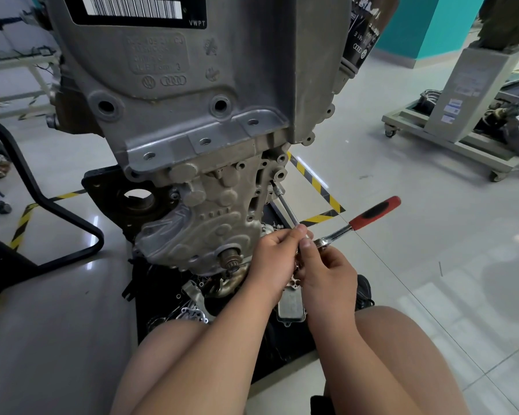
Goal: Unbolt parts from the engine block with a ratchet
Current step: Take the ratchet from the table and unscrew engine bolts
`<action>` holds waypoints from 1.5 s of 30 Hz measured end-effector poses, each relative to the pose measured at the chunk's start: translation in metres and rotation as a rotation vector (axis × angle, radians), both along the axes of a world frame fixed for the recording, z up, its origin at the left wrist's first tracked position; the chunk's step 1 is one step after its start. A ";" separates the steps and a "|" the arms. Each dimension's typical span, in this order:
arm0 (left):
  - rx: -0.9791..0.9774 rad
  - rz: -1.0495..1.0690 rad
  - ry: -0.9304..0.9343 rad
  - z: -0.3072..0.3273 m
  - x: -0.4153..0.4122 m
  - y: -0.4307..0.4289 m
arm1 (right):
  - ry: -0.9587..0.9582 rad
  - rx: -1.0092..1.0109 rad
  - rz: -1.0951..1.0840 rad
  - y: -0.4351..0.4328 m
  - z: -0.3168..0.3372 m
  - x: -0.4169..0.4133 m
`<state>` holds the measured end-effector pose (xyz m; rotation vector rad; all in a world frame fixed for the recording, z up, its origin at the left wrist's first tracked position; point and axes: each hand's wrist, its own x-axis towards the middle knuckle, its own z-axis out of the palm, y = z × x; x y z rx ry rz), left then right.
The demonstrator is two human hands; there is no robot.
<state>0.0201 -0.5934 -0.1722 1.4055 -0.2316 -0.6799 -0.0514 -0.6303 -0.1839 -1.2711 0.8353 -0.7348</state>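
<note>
Left hand (274,256) pinches the extension bar (286,206) running toward 11 o'clock into the engine block (192,115). Right hand (327,275) holds the ratchet (372,215) by its head in curled fingers (306,246), handle pointing to 2 o'clock.

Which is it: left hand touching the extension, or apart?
Touching. Head view: the left hand pinches the extension at its lower end, no gap, beside the ratchet.
</note>
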 end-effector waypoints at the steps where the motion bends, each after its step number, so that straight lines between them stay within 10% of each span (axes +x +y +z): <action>1: -0.010 0.000 0.006 0.001 0.000 0.000 | 0.007 -0.039 -0.009 0.000 0.000 0.000; 10: -0.010 0.016 -0.004 -0.002 0.001 0.000 | 0.031 -0.148 -0.042 -0.002 0.001 0.000; 29: 0.028 -0.088 0.081 -0.001 0.002 0.005 | 0.044 0.572 0.159 -0.002 0.009 0.007; 45: 0.029 0.001 0.019 -0.009 0.003 -0.002 | 0.051 0.227 0.065 -0.004 0.005 0.002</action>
